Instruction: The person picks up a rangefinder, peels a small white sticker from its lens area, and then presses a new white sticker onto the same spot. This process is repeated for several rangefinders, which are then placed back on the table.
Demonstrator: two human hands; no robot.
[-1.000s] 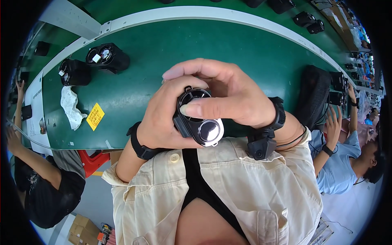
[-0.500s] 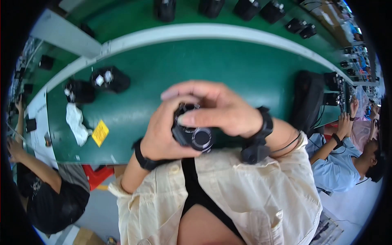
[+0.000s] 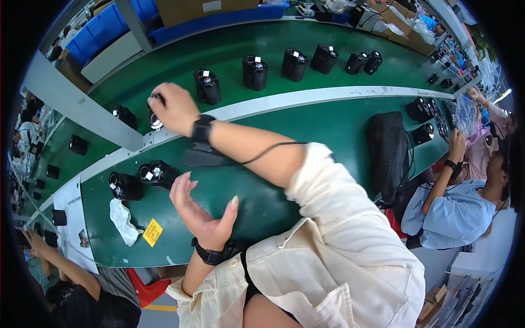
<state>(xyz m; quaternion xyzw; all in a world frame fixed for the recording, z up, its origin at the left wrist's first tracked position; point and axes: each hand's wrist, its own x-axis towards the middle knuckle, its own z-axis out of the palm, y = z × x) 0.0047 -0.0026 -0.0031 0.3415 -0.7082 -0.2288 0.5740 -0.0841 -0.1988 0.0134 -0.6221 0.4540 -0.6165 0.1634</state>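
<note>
My right hand (image 3: 174, 111) stretches across to the far left, beside the pale upright post. Its fingers are closed round a black device (image 3: 155, 121), mostly covered by the hand; a silvery ring shows at its lower end. Over the near part of the green table (image 3: 273, 191) hovers my left hand (image 3: 205, 218), fingers spread and nothing in it. Two squat black devices with small white stickers lie to its left, one a rounded black device (image 3: 158, 174) and the other a black cylinder (image 3: 126, 186).
Beyond a pale rail (image 3: 306, 101) several black devices (image 3: 255, 72) stand in a row. A crumpled white bag (image 3: 123, 223) and a yellow label (image 3: 153, 233) lie at left. A black mesh case (image 3: 387, 156) lies at right. Co-workers sit on both sides, one in a light-blue shirt (image 3: 443, 218).
Both hands were together on a black device near my chest. My right hand has carried it forward and left past the rail; my left hand has let go and opened.
</note>
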